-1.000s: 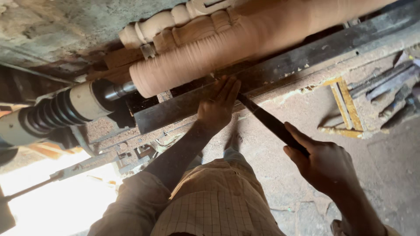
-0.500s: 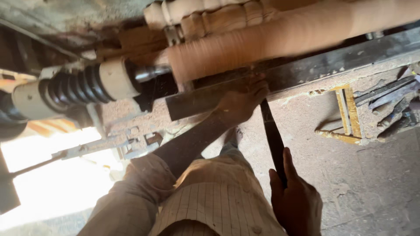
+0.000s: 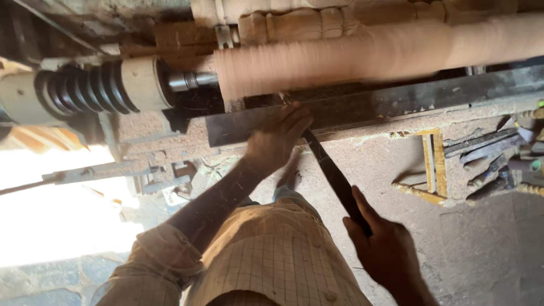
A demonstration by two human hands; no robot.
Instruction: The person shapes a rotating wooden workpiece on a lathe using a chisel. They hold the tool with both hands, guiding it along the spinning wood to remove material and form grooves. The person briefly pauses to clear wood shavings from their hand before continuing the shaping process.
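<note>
1. Nearest the camera: my checked shirt (image 3: 277, 249) fills the lower centre, with the rolled sleeve (image 3: 161, 263) of my left arm beside it.
2. My right hand (image 3: 385, 249) sits low and right, fingers wrapped shut around the rear end of a long dark turning chisel (image 3: 334, 178). The chisel runs diagonally up and left from this grip.
3. My left hand (image 3: 277, 141) lies palm-down over the front end of the chisel, fingers narrow and curled, pressing it onto the dark flat tool rest bar (image 3: 396, 99). This hand hides the chisel tip, so I cannot tell whether the edge touches the wood.
4. Just beyond the bar lies the wooden cylinder (image 3: 351, 56), pale pinkish, blurred along its length, running left to right across the frame.
5. At the cylinder's left end, a metal spindle (image 3: 190, 81) joins it to a stepped black pulley (image 3: 90, 88) with a pale collar.
6. Behind the cylinder lies a turned wooden spindle (image 3: 317, 22) with beads and grooves.
7. To the right, on the floor, lies a yellow metal frame (image 3: 430, 164); just beside it is a heap of dark hand tools (image 3: 490, 161).
8. Surface: the floor (image 3: 481, 249) is rough, brownish and dusted with sawdust. Bright glare washes out the lower left.
</note>
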